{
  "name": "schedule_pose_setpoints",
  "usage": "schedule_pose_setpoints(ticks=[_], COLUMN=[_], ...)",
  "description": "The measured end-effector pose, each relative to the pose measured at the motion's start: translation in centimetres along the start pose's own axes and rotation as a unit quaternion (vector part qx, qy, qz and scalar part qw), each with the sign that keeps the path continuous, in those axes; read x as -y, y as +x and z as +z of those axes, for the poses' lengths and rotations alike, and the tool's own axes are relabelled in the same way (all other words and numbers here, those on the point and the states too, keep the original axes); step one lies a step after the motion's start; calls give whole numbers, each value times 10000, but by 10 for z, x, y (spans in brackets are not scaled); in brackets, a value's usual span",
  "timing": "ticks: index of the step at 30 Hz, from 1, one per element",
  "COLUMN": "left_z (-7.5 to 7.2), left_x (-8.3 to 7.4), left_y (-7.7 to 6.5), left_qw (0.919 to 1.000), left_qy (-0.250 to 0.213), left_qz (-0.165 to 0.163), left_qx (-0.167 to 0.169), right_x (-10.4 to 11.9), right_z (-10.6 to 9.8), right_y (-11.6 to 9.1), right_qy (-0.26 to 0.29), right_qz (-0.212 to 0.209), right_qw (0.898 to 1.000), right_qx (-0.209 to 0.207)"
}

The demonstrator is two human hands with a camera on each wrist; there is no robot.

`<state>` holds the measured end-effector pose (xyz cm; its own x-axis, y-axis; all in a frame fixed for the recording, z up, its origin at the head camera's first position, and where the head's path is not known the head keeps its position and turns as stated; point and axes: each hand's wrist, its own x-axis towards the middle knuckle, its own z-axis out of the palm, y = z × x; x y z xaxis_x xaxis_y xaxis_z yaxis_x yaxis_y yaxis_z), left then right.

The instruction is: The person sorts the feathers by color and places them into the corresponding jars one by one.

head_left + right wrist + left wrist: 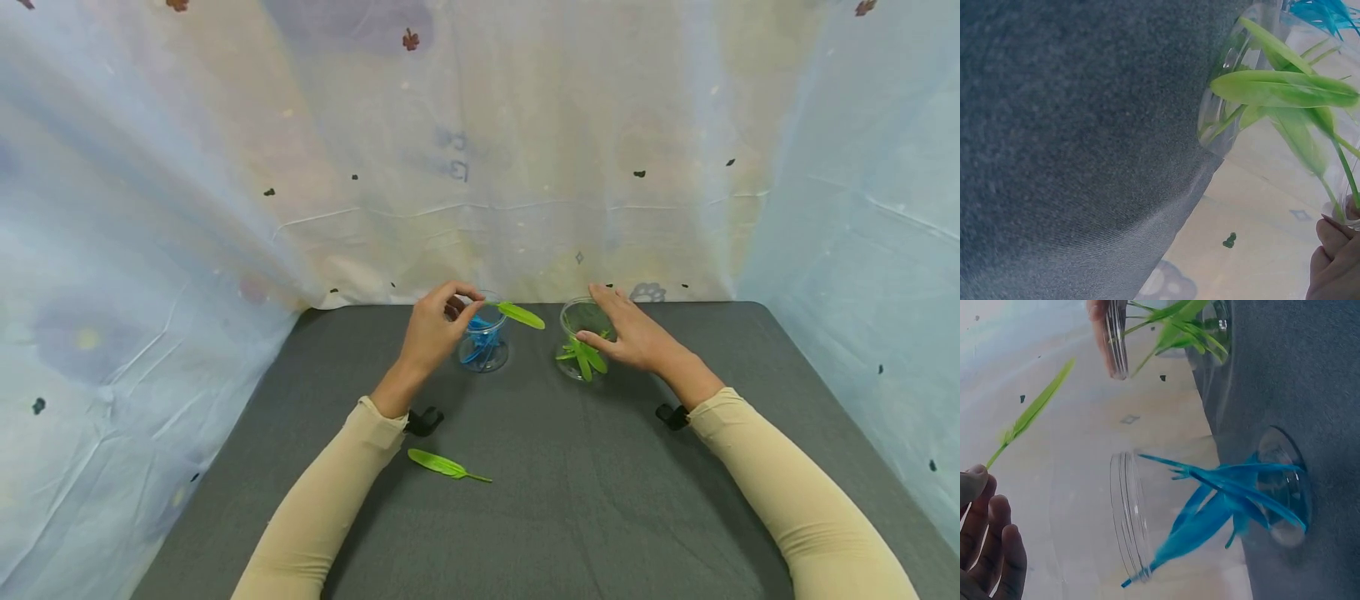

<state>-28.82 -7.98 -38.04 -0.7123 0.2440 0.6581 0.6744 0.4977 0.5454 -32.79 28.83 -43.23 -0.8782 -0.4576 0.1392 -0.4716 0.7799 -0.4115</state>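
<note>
My left hand (437,329) pinches a green feather (521,316) by its quill, thumb against fingertip. The feather points right, above the rim of a clear jar (495,360) that holds several blue feathers (1210,512). One blue quill pokes out past that jar's mouth in the left wrist view. My right hand (637,333) holds a second clear jar (561,321) at its rim, thumb on the near side and fingers on the far side. Inside this jar lie several green feathers (1285,89). Both jars stand upright, side by side.
Another green feather (437,463) lies flat on the grey cloth-covered table (570,517), between the forearms and nearer the person. A patterned curtain (525,167) hangs right behind the table's back edge and along both sides. Black straps (425,422) sit at the wrists.
</note>
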Motion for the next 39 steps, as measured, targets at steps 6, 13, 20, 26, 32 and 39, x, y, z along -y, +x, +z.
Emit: schedule_pose_setpoints(ticks=[6, 13, 20, 26, 32, 39], left_z=[10, 22, 33, 43, 53, 64], left_x=[-4, -9, -14, -18, -19, -20], left_y=[6, 11, 17, 22, 28, 32], left_qw=[10000, 9995, 9979, 9950, 9922, 9893], left_qy=[86, 294, 583, 975, 1213, 1374], left_qz=[-17, 68, 207, 174, 185, 316], left_qx=[2, 115, 167, 118, 238, 368], right_x=[-1, -1, 1, 1, 0, 1], right_z=[0, 1, 2, 1, 2, 2], right_y=[1, -1, 1, 0, 1, 0], right_qy=[55, 69, 23, 60, 61, 59], right_qz=[-63, 7, 61, 86, 69, 67], right_qw=[10000, 10000, 10000, 9999, 10000, 10000], right_qx=[-26, -31, 32, 53, 31, 10])
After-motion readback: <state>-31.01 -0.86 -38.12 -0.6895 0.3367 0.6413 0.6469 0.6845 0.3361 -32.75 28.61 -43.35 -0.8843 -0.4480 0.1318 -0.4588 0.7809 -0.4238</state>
